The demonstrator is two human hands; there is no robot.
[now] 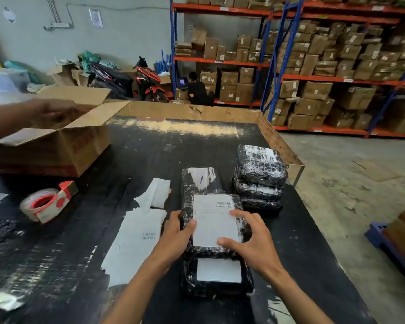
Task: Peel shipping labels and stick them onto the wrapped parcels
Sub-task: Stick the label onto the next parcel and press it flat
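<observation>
**Label pressed onto the top parcel**

Both hands were down on a black plastic-wrapped parcel at the near middle of the table. A white shipping label with a barcode lay flat across its top face. The left hand gripped the parcel's left edge, thumb on the label's margin. The right hand spread loosely over the label's right side, fingers and thumb resting on it, clasping nothing. Beneath lay another wrapped parcel, already labelled.

The step appeared to be smoothing the label down. Next would likely come a firm rub over corners and edges, then setting this parcel aside, perhaps by the labelled stack to the right. More label sheets lay just left, ready for peeling.
</observation>
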